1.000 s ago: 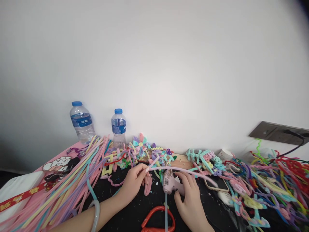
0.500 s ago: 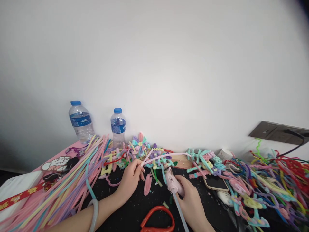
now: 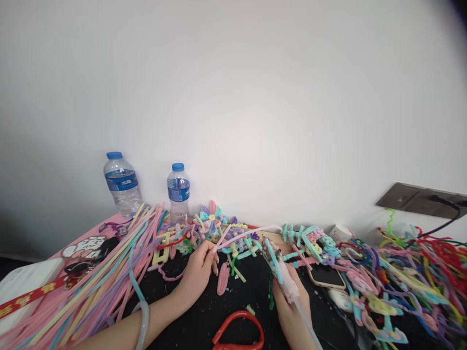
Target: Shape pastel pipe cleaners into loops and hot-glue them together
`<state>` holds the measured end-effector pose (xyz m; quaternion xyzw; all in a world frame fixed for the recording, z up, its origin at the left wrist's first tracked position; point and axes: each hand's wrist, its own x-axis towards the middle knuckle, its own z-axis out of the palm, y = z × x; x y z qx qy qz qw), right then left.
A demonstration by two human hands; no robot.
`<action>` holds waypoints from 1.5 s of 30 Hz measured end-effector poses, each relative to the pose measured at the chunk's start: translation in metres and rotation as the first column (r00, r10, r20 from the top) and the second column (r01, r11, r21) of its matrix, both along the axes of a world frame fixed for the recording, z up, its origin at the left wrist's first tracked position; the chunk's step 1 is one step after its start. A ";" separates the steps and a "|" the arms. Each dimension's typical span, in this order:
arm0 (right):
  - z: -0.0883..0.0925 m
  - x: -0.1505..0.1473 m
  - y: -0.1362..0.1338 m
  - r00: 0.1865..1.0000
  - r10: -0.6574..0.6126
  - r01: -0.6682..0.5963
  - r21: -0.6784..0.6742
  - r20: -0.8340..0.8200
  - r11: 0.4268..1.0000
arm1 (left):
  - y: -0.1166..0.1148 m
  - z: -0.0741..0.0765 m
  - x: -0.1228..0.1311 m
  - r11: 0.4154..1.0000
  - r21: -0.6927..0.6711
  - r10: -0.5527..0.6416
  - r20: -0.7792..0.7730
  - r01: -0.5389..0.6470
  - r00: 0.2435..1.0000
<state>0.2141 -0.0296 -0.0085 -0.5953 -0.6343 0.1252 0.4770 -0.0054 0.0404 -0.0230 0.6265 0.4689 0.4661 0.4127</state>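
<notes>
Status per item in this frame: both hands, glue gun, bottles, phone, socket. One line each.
left hand: grip pinched on one end of a pale pipe cleaner
right hand: grip closed around the glue gun
glue gun: held, nozzle pointing away from the person
big bottle: upright, capped
small bottle: upright, capped
phone: lying flat, screen dark
socket: black plug in

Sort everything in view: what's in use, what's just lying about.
In use: left hand pinching a pink pipe cleaner; right hand gripping the glue gun.
Lying about: big bottle, small bottle, phone, red handle, straight bundle, bent shapes.
</notes>
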 end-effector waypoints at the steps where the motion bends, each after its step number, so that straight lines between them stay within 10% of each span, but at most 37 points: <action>1: -0.001 0.000 0.000 1.000 0.023 -0.023 0.011 -0.011 1.000 | -0.001 0.001 0.000 1.000 0.008 -0.013 -0.011 0.013 1.000; 16: -0.008 -0.015 -0.002 0.947 0.311 -0.312 -0.001 -0.078 0.950 | -0.015 0.005 0.003 0.967 0.164 -0.172 -0.152 0.196 0.973; 45: -0.010 -0.015 -0.004 0.967 0.256 -0.255 -0.037 0.018 0.966 | -0.020 0.006 0.004 0.956 0.154 -0.228 -0.149 0.250 0.962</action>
